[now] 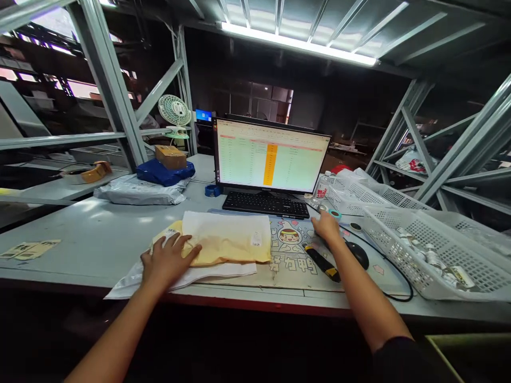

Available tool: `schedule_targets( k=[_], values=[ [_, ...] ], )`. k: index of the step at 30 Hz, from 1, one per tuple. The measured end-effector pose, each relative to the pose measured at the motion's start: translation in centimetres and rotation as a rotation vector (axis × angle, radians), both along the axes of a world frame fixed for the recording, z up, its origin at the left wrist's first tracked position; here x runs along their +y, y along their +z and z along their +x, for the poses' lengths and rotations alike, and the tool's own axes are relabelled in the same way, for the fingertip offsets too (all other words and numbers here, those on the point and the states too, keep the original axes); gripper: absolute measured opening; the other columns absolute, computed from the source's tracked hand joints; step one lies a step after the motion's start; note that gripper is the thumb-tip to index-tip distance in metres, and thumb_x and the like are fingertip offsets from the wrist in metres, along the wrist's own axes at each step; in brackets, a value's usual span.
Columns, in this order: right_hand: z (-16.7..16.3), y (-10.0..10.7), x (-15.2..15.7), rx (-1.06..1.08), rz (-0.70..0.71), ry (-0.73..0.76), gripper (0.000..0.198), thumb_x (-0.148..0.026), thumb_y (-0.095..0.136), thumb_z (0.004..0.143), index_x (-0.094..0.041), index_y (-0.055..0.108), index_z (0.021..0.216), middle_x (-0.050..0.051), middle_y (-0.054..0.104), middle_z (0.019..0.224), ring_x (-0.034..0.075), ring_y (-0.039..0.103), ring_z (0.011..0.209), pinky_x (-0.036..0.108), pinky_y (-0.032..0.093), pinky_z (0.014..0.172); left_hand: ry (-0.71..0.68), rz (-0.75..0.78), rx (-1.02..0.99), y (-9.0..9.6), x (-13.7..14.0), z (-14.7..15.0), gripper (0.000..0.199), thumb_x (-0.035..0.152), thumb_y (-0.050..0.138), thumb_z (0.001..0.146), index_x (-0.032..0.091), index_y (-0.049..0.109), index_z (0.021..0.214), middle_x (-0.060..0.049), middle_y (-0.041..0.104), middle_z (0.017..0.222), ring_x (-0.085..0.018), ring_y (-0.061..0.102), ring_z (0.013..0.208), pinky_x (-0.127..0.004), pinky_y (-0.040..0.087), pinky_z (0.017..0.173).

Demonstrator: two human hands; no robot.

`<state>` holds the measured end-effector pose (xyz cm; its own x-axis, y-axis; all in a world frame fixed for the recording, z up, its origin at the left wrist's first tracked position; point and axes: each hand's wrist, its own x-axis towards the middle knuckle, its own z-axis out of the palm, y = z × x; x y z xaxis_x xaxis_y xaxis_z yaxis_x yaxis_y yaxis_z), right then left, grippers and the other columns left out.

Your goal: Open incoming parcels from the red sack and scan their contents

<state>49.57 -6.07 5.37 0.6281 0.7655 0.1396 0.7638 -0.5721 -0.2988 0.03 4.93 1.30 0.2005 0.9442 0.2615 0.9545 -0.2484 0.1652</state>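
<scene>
My left hand point(165, 263) lies with fingers spread on the left end of a yellow padded envelope point(227, 250). A small white label is stuck on the envelope's right part. White plastic packaging point(227, 272) sticks out beneath it. Just right of the black keyboard point(265, 204), my right hand point(326, 227) reaches down to the desk mat, fingers bent and close together. Anything in that hand is hidden. Behind it sits a teal tape roll point(335, 214). A black and yellow utility knife point(321, 263) rests on the cartoon desk mat point(287, 255), near my right forearm.
A monitor point(271, 157) showing a spreadsheet stands at the back. White baskets point(435, 250), one with small bottles, line the right side. A black mouse point(357, 255) and its cable lie by my right arm. Left are a grey parcel point(141, 192), blue bag point(164, 173) and carton point(171, 157).
</scene>
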Motion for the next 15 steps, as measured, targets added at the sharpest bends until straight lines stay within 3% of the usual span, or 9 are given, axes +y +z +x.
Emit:
schedule_targets(
  k=[3, 6, 10, 15],
  values=[
    [-3.2, -1.0, 5.2, 0.039, 0.049, 0.088, 0.054, -0.041, 0.042, 0.109, -0.012, 0.049, 0.154, 0.017, 0.062, 0.146, 0.025, 0.058, 0.136, 0.032, 0.044, 0.113, 0.036, 0.077, -0.013, -0.1, -1.1, 0.7, 0.066, 0.067, 0.037, 0.1, 0.021, 0.069, 0.135, -0.016, 0.059, 0.154, -0.043, 0.044, 0.145, -0.068, 0.033, 0.113],
    [-6.4, -3.5, 8.9, 0.065, 0.06, 0.088, 0.06, -0.038, 0.047, 0.107, -0.011, 0.043, 0.16, 0.02, 0.048, 0.16, 0.029, 0.045, 0.148, 0.038, 0.037, 0.121, 0.022, 0.116, -0.023, 0.0, -1.6, 0.7, 0.062, 0.063, 0.038, 0.101, 0.019, 0.071, 0.127, -0.018, 0.066, 0.142, -0.042, 0.051, 0.139, -0.063, 0.037, 0.11],
    [-8.3, -6.4, 10.4, 0.052, 0.077, 0.059, 0.067, -0.04, 0.046, 0.107, -0.012, 0.034, 0.167, 0.021, 0.02, 0.175, 0.038, 0.012, 0.163, 0.055, 0.017, 0.13, -0.003, 0.149, -0.027, -0.3, -1.3, 0.0, 0.058, 0.062, 0.041, 0.101, 0.018, 0.071, 0.125, -0.018, 0.068, 0.138, -0.04, 0.055, 0.134, -0.058, 0.04, 0.107],
    [-7.7, -7.8, 11.0, 0.052, 0.046, 0.098, 0.063, -0.046, 0.041, 0.109, -0.015, 0.044, 0.163, 0.014, 0.014, 0.179, 0.038, 0.003, 0.165, 0.059, 0.008, 0.131, 0.008, 0.19, -0.019, -0.8, -1.2, -0.2, 0.054, 0.06, 0.043, 0.102, 0.019, 0.072, 0.123, -0.016, 0.068, 0.138, -0.04, 0.056, 0.132, -0.057, 0.04, 0.106]
  ],
)
